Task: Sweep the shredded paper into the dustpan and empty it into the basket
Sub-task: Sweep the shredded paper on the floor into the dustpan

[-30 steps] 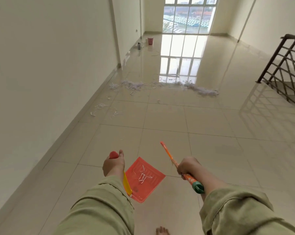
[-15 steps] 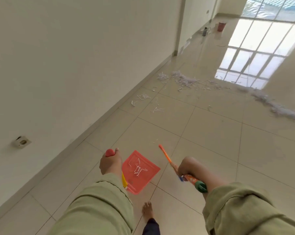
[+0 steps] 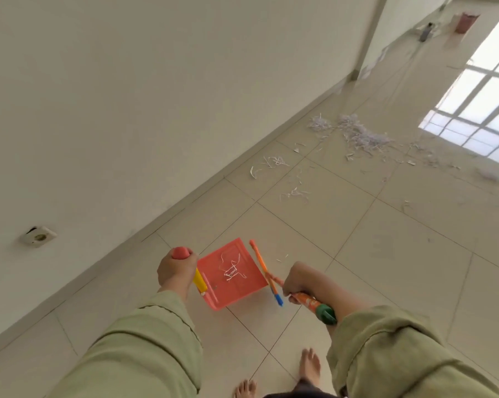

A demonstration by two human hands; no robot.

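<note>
Our left hand (image 3: 175,268) grips the red-capped handle (image 3: 181,252) of the dustpan (image 3: 231,274), fingers curled round it; a yellow section of the handle shows just below the hand. The orange pan hangs above the tiled floor (image 3: 386,254) with a few white paper strips (image 3: 231,268) lying in it. Our right hand (image 3: 298,280) clenches the broom handle (image 3: 264,270), an orange stick whose green end cap (image 3: 325,313) juts back past the wrist; the stick runs forward beside the pan's right edge. The shredded paper (image 3: 357,133) lies well apart from the pan, heaped near the wall (image 3: 127,110) ahead, with loose strips scattered closer. A reddish basket (image 3: 466,22) stands far off by the wall, a small bottle (image 3: 425,31) near it. A socket (image 3: 38,236) sits low on the wall. Two bare feet (image 3: 310,366) show at the bottom edge.
</note>
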